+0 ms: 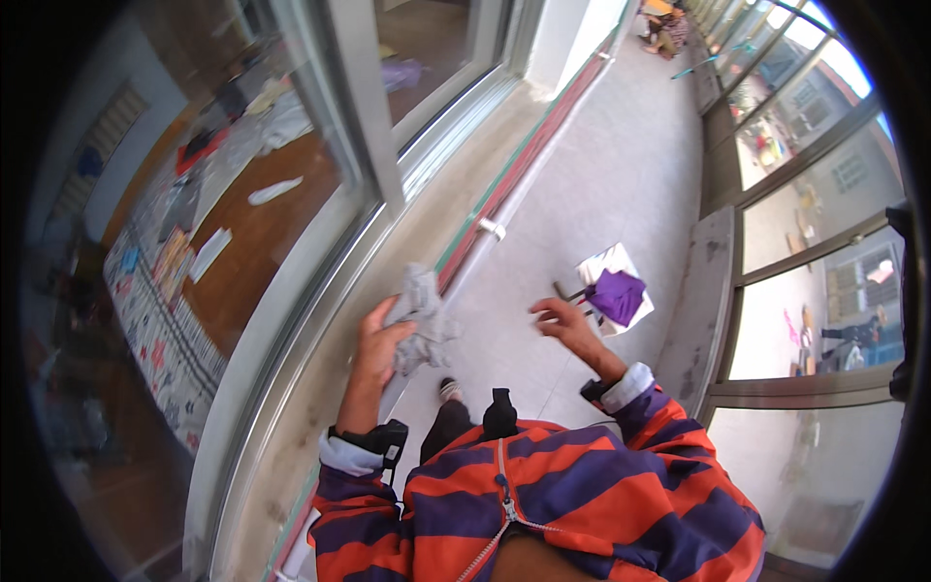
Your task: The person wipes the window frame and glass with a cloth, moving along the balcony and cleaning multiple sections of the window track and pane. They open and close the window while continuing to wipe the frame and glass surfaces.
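Observation:
My left hand (378, 338) grips a crumpled grey cloth (422, 320) over the inner edge of the window ledge (364, 291). Part of the cloth hangs past the ledge beside the white pipe. Away from the wall, my right hand (564, 324) is in the air, fingers apart and slightly bent, with nothing in it. Just beyond it in the picture is a purple cloth (618, 297) on a white, flat-topped object (614, 258). A dark handle (560, 289) sticks out beside the purple cloth; its tool cannot be made out.
A sliding window (291, 240) with a metal frame runs along my left, a room behind its glass. Below the ledge runs a white pipe (520, 193). Glazed panels (785, 313) line the right. Farther along the grey floor (618, 145), a person (663, 33) is low down near a turquoise pole (702, 65).

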`<state>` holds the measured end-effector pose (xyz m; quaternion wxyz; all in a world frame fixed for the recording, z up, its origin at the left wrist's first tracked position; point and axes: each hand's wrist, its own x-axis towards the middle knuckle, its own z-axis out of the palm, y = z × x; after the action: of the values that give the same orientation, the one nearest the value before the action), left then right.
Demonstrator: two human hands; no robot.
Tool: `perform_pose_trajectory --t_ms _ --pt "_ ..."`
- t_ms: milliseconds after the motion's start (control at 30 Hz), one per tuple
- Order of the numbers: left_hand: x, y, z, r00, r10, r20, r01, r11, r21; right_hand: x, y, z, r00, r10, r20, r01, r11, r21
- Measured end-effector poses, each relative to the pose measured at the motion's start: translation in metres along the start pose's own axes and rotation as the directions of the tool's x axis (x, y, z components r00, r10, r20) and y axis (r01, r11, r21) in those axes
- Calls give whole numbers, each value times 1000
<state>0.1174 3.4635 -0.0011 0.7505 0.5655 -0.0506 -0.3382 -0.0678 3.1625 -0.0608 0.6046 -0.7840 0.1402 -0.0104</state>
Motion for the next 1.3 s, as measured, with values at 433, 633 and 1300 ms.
perform_pose_trajectory --t_ms 433,633,1300 --pt "170 -19 130 929 308 204 -358 615 702 124 -35 -64 966 254 42 -172 515 840" --pt "207 -46 82 760 647 -58 -78 179 981 179 9 -184 955 287 80 -196 405 893" --pt "226 -51 86 741 672 8 -24 15 1000 416 -25 -250 957 196 -212 58 590 805"
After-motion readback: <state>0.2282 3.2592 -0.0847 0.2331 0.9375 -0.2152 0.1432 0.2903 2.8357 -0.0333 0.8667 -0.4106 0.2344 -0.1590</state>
